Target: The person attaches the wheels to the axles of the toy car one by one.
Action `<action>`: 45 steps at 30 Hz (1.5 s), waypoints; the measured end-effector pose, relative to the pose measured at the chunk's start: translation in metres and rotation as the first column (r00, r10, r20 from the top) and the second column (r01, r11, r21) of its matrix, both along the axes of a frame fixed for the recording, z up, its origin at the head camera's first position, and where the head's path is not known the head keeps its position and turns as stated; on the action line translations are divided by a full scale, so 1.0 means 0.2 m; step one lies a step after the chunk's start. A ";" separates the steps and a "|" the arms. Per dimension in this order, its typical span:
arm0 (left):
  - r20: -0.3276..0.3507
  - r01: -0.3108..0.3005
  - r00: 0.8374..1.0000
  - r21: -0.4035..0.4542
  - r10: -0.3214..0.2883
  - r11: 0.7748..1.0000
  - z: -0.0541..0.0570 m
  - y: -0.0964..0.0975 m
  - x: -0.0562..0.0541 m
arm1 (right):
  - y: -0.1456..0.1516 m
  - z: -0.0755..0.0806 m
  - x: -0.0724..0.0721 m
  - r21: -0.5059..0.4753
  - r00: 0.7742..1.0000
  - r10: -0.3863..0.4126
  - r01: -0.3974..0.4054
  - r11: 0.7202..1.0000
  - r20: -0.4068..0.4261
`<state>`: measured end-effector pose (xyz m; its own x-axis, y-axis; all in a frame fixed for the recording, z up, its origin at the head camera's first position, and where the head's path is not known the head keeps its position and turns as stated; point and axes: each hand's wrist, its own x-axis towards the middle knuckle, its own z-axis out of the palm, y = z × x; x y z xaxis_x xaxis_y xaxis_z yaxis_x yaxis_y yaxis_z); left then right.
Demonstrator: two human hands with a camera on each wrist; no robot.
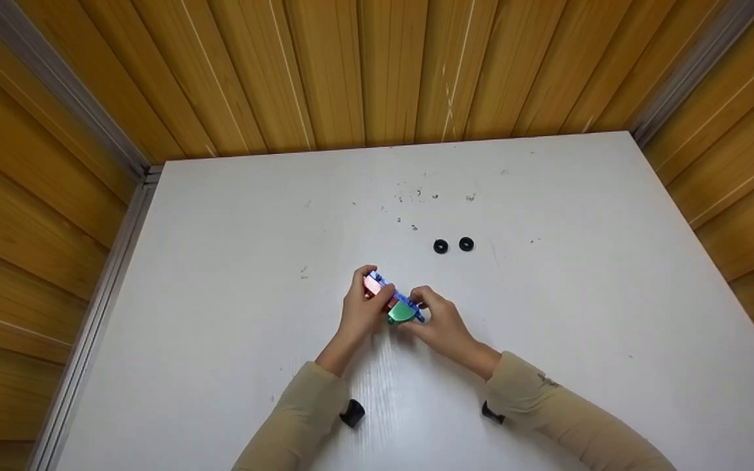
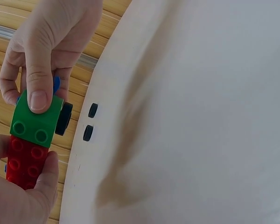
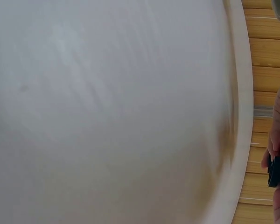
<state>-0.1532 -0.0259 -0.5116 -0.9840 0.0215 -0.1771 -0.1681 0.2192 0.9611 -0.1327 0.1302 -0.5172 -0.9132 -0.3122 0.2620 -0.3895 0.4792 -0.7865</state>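
From my end I count two hands and one block toy (image 1: 404, 311), with both hands on it, close together over the near-middle of the white tabletop (image 1: 612, 275); the left hand (image 1: 360, 315) grips the end with the red block (image 2: 24, 161), thumb and fingers on its sides; the right hand (image 1: 444, 325) pinches the other end, its thumb pressed on the one green block (image 2: 31, 122), which shows two studs; a blue base (image 1: 399, 297) runs along one side of the toy; I see at least one black wheel (image 2: 63, 119) on the toy, by the green block, though I cannot tell how many it carries in all; two loose wheels (image 1: 466, 244) lie on the table just beside each other, beyond the hands; I also count two beige sleeves (image 1: 534, 399) and three walls of wooden panels (image 1: 390, 72).
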 end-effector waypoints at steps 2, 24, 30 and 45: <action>0.000 -0.003 1.000 -0.013 0.003 1.000 -0.01 -0.01 0.00 | 0.01 0.00 -0.01 0.005 1.000 0.018 -0.018 1.000 -0.005; 0.081 -0.035 0.996 -0.022 0.037 0.999 -0.03 -0.05 -0.02 | 0.23 0.05 -0.29 0.019 0.984 -0.163 0.162 0.987 0.072; 0.093 -0.039 0.995 -0.015 0.040 0.999 -0.03 -0.05 -0.02 | 0.31 0.05 -0.41 0.045 0.960 -0.276 0.274 0.961 0.044; 0.070 -0.020 0.997 -0.015 0.021 1.000 -0.02 -0.04 -0.02 | 0.44 -0.03 -0.55 0.187 0.887 -0.435 0.407 0.894 0.153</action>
<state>-0.1578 -0.0336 -0.5151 -0.9693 -0.0014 -0.2457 -0.2395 0.2290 0.9435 -0.2432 0.2189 -0.5231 -0.9943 0.0912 0.0559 0.0211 0.6794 -0.7335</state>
